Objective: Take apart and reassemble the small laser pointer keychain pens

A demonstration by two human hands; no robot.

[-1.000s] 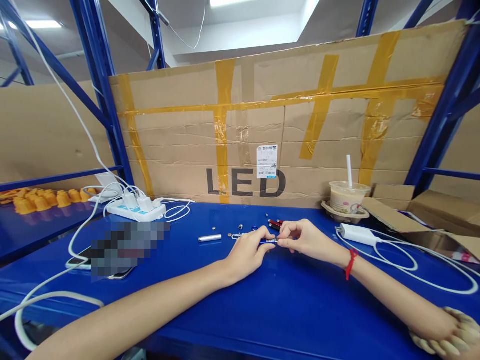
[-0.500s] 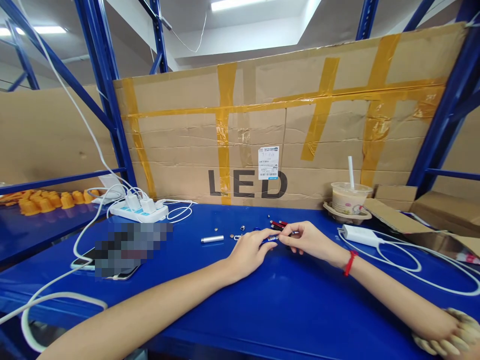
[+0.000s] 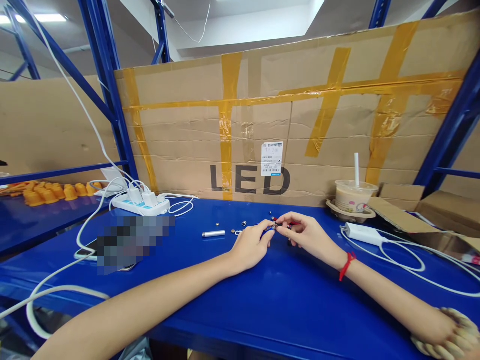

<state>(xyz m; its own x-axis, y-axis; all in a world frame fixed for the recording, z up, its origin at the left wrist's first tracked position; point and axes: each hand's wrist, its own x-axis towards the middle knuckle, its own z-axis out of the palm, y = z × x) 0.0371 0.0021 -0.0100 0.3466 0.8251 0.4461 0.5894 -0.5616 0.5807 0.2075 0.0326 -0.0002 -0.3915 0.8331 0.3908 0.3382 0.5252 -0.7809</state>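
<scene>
Over the middle of the blue table, my left hand (image 3: 252, 246) pinches a small blue piece (image 3: 269, 229) between thumb and fingers. My right hand (image 3: 305, 231), with a red string at its wrist, is closed at the other end of that piece; the tiny part at its fingertips is too small to name. The fingertips of both hands nearly meet. A silver tube (image 3: 213, 234) lies left of my left hand. Small metal bits (image 3: 244, 223) are scattered behind it. Red and dark pieces behind my right fingers are mostly hidden.
A white power strip (image 3: 140, 205) with plugs and cables stands at the back left, a blurred patch and phone (image 3: 85, 253) before it. At the right are a drink cup (image 3: 353, 196), a white adapter (image 3: 364, 234) with cable, and an open cardboard box (image 3: 446, 210).
My right fingers have shifted to cover more of the red pieces and the end of the blue piece. The whole view has moved slightly.
</scene>
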